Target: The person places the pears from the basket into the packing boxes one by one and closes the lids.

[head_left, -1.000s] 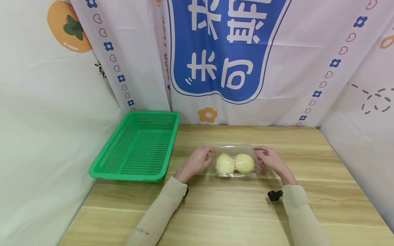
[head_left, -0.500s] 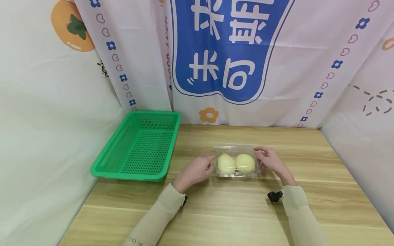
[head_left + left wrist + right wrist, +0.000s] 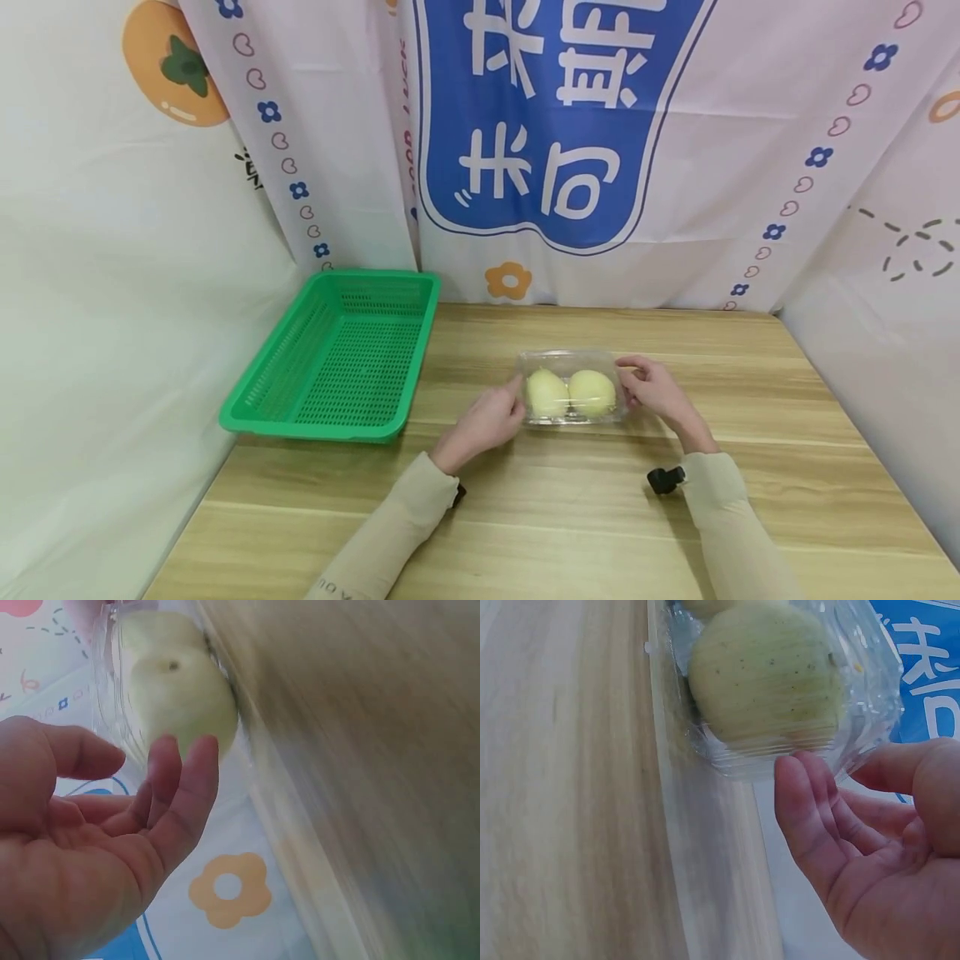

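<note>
Two pale yellow pears [image 3: 547,394] lie side by side in a clear plastic box [image 3: 573,358] with a lid over them. At the box's left end is my left hand [image 3: 486,421], fingertips close against the wall. The left wrist view shows that hand [image 3: 112,840] with fingers loosely bent and apart from the thumb. My right hand [image 3: 656,392] touches the box's right end. In the right wrist view its fingertips rest on the ribbed end wall below a speckled pear [image 3: 765,675], the thumb near the box's rim.
A green perforated plastic basket [image 3: 420,350] stands at the left of the wooden table [image 3: 570,517], near the left cloth wall. A printed cloth [image 3: 735,167] hangs along the table's back edge. A small black wrist camera [image 3: 666,479] sits at the right cuff.
The box with the pears has shifted slightly back and left. My left hand first drew its fingers a little along the box's left end, then followed it back; the right hand stays at the right end.
</note>
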The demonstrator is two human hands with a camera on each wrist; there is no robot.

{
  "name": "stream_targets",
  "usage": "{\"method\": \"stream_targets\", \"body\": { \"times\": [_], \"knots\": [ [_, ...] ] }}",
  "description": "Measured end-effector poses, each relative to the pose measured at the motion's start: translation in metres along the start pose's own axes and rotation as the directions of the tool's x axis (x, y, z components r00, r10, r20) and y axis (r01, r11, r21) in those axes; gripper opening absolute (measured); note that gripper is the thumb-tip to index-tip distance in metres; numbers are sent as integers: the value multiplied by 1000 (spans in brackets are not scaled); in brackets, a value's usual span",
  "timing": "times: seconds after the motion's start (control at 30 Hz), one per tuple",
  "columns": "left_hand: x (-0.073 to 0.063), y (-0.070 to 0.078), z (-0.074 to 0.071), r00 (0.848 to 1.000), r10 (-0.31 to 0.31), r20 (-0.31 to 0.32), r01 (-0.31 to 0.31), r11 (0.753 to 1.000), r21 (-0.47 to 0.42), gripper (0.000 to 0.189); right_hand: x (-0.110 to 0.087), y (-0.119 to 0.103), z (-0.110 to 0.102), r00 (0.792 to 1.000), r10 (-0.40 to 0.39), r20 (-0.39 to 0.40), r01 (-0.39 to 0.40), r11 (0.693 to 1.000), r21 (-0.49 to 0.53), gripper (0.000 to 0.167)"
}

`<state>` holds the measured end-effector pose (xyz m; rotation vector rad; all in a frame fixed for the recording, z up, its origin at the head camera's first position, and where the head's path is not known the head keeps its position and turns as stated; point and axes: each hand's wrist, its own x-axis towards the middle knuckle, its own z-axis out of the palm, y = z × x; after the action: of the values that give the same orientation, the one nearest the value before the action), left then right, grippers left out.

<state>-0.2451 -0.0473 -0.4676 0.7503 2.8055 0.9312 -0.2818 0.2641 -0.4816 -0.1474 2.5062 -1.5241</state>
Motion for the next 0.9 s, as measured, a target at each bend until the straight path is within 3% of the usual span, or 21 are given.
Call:
{"method": "stream_targets", "body": {
  "times": [0.13, 0.3, 0.4, 0.67, 0.9],
  "knots": [
    [5, -2, 1, 999, -54, 3, 54, 998, -31, 62, 0, 0, 2, 1000, 3, -4, -3, 1000, 17, 46],
    [7, -2, 0, 992, -112, 54, 118, 986, -121, 64, 0, 1, 1, 1000, -9, 3, 9, 1000, 9, 48],
    [8, -1, -2, 992, -109, 71, 119, 980, -163, 64, 0, 1, 0, 1000, -18, 5, 18, 1000, 0, 48],
    [7, -4, -4, 995, -48, 90, 63, 983, -173, 63, 0, -1, 3, 1000, -17, 17, 18, 1000, -25, 48],
    [8, -9, -4, 989, -64, 131, 91, 971, -219, 65, -1, 0, 4, 999, -31, 35, 32, 999, -13, 50]
  ]
}}
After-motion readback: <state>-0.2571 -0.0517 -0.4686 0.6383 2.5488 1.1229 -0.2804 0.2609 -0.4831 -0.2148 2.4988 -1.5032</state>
